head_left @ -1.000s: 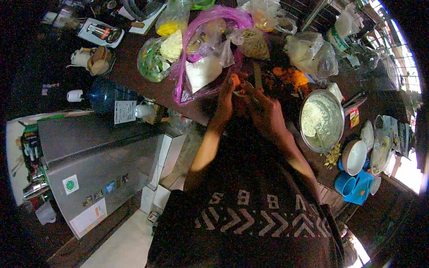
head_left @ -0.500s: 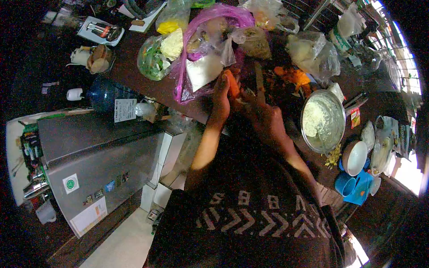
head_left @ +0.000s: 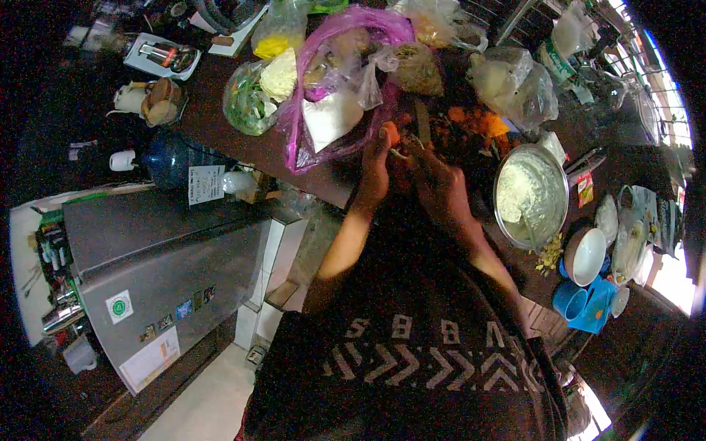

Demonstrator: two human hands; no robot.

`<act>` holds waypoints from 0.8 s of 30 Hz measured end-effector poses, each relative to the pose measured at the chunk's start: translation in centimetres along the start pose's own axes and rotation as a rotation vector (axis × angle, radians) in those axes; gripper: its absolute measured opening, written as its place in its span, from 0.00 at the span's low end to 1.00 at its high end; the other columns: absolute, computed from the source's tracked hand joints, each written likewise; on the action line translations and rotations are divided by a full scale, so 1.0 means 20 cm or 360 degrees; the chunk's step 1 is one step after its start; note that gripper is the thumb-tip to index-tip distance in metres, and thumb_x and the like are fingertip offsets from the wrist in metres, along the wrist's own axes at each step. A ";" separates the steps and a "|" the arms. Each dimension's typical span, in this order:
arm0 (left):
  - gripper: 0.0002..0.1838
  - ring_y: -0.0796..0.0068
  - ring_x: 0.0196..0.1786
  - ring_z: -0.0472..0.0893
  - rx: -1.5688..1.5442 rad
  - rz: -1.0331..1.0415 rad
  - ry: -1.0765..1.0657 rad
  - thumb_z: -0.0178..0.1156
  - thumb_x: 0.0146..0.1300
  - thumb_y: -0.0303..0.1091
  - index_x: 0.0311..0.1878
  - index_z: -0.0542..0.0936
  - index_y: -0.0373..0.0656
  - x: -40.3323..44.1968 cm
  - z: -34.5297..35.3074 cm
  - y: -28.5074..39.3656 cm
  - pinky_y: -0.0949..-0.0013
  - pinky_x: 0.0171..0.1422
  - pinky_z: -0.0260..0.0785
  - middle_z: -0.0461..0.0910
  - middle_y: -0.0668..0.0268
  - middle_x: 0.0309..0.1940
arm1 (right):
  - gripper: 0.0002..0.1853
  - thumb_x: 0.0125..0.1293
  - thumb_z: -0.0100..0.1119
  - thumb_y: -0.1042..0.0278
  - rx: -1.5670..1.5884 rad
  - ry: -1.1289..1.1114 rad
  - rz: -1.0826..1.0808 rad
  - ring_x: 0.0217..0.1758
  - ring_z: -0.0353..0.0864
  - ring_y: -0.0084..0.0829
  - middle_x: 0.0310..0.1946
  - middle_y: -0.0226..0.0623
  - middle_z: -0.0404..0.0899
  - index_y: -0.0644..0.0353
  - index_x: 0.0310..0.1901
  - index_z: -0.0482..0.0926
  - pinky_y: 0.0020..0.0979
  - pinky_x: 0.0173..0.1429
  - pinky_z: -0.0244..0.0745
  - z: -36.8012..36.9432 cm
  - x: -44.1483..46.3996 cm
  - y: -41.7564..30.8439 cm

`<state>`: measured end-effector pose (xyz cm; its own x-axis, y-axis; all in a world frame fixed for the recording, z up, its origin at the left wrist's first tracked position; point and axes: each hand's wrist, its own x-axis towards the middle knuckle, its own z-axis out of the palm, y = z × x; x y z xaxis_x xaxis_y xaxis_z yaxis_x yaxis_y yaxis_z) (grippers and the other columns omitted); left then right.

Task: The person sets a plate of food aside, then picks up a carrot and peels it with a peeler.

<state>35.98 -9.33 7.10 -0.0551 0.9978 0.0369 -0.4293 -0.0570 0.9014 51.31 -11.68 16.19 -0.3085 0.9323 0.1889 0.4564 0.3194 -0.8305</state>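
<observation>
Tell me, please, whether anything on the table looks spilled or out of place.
Mildly, yes: loose orange pieces are strewn beyond the right hand, and small yellowish bits lie scattered beside the metal bowl. They look untidy because they sit loose rather than gathered up, though this could be ordinary working mess.

Looks dim, grainy, black at the corners. Glares white through the barred window (head_left: 664, 110) at right. Bows lines toward the edges. Leaves left hand (head_left: 375, 167) and right hand (head_left: 443, 184) shadowed.
</observation>
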 end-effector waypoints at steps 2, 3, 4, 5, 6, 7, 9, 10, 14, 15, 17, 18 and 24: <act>0.27 0.79 0.44 0.73 0.0129 0.0115 0.0002 0.48 0.81 0.59 0.55 0.79 0.42 0.00 -0.02 -0.04 0.73 0.53 0.67 0.75 0.73 0.40 | 0.19 0.74 0.60 0.75 -0.0026 -0.0023 0.0078 0.49 0.92 0.44 0.48 0.53 0.88 0.59 0.65 0.81 0.39 0.47 0.85 -0.01 0.00 -0.03; 0.27 0.80 0.43 0.72 0.0173 0.0155 0.0003 0.48 0.82 0.59 0.52 0.80 0.42 0.00 -0.01 -0.03 0.73 0.53 0.66 0.74 0.74 0.39 | 0.19 0.74 0.61 0.75 -0.0048 -0.0052 0.0157 0.48 0.92 0.42 0.46 0.53 0.88 0.59 0.65 0.81 0.39 0.46 0.85 -0.01 0.00 -0.04; 0.26 0.79 0.43 0.71 0.0098 0.0061 0.0077 0.47 0.82 0.59 0.51 0.79 0.43 -0.03 0.08 0.10 0.72 0.53 0.66 0.73 0.73 0.39 | 0.19 0.74 0.61 0.75 -0.0045 -0.0050 0.0159 0.48 0.92 0.42 0.46 0.53 0.88 0.59 0.65 0.81 0.39 0.46 0.85 0.02 -0.03 0.05; 0.26 0.79 0.43 0.71 0.0022 -0.0032 0.0150 0.47 0.82 0.59 0.49 0.79 0.43 -0.04 0.13 0.17 0.71 0.53 0.66 0.73 0.73 0.38 | 0.19 0.74 0.60 0.75 0.0010 -0.0039 0.0116 0.47 0.93 0.42 0.46 0.52 0.89 0.58 0.65 0.81 0.39 0.45 0.85 0.07 -0.07 0.21; 0.26 0.79 0.43 0.71 0.0025 -0.0032 0.0147 0.47 0.82 0.59 0.49 0.79 0.43 -0.04 0.14 0.16 0.71 0.53 0.66 0.73 0.73 0.38 | 0.19 0.74 0.60 0.75 0.0065 -0.0026 0.0070 0.47 0.93 0.41 0.45 0.52 0.89 0.58 0.65 0.81 0.39 0.44 0.85 0.08 -0.07 0.24; 0.27 0.78 0.42 0.72 0.0071 -0.0012 0.0242 0.47 0.82 0.59 0.51 0.79 0.43 -0.05 0.14 0.13 0.71 0.53 0.66 0.73 0.72 0.38 | 0.19 0.74 0.60 0.75 0.0067 -0.0024 0.0070 0.47 0.93 0.41 0.45 0.52 0.89 0.58 0.65 0.81 0.39 0.44 0.85 0.09 -0.09 0.28; 0.27 0.77 0.42 0.72 0.0118 0.0008 0.0333 0.47 0.82 0.59 0.53 0.80 0.42 -0.05 0.08 0.09 0.70 0.53 0.67 0.74 0.71 0.37 | 0.19 0.75 0.60 0.75 0.0033 -0.0114 0.0157 0.47 0.93 0.41 0.46 0.51 0.89 0.57 0.66 0.81 0.38 0.45 0.85 0.09 -0.12 0.31; 0.29 0.76 0.43 0.74 0.0151 0.0001 0.0200 0.47 0.81 0.60 0.58 0.79 0.41 -0.03 0.01 0.10 0.69 0.53 0.68 0.75 0.70 0.38 | 0.19 0.75 0.60 0.75 0.0035 -0.0111 0.0157 0.47 0.93 0.41 0.46 0.51 0.89 0.57 0.66 0.81 0.38 0.45 0.85 0.08 -0.11 0.23; 0.32 0.76 0.43 0.76 -0.0080 -0.0084 0.0270 0.48 0.80 0.62 0.64 0.77 0.40 -0.02 0.03 0.09 0.69 0.51 0.71 0.76 0.70 0.37 | 0.19 0.75 0.60 0.75 0.0110 -0.0096 0.0187 0.46 0.93 0.40 0.47 0.50 0.89 0.58 0.66 0.81 0.37 0.46 0.84 0.00 -0.07 -0.03; 0.32 0.77 0.43 0.76 -0.0169 -0.0108 0.0342 0.48 0.80 0.62 0.65 0.77 0.40 -0.02 0.03 0.09 0.69 0.51 0.71 0.77 0.70 0.37 | 0.19 0.75 0.60 0.75 0.0110 -0.0155 0.0260 0.46 0.93 0.40 0.47 0.49 0.89 0.58 0.66 0.81 0.37 0.47 0.84 0.00 -0.07 -0.05; 0.33 0.78 0.43 0.76 -0.0126 -0.0067 0.0238 0.49 0.80 0.63 0.65 0.76 0.40 -0.02 0.00 0.06 0.68 0.51 0.72 0.78 0.69 0.40 | 0.19 0.75 0.60 0.75 -0.0062 -0.0121 0.0114 0.46 0.93 0.41 0.47 0.49 0.89 0.58 0.65 0.81 0.37 0.47 0.84 0.14 -0.18 0.35; 0.33 0.78 0.43 0.76 -0.0112 -0.0052 0.0202 0.49 0.79 0.63 0.65 0.76 0.40 -0.01 0.00 0.06 0.68 0.51 0.73 0.78 0.68 0.42 | 0.19 0.75 0.60 0.75 -0.0149 -0.0103 0.0039 0.46 0.93 0.41 0.47 0.49 0.89 0.58 0.65 0.81 0.37 0.47 0.84 0.14 -0.18 0.35; 0.36 0.74 0.49 0.78 0.0173 -0.0055 0.0239 0.49 0.78 0.65 0.68 0.75 0.40 -0.02 -0.02 0.06 0.67 0.56 0.75 0.79 0.64 0.57 | 0.20 0.74 0.60 0.75 0.0140 -0.0124 0.0175 0.42 0.92 0.44 0.44 0.49 0.89 0.57 0.66 0.81 0.39 0.45 0.84 -0.05 -0.04 -0.11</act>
<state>35.08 -9.78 8.03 -0.1798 0.9823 -0.0523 -0.3337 -0.0109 0.9426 51.29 -12.93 18.47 -0.3259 0.9437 0.0560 0.4170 0.1967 -0.8874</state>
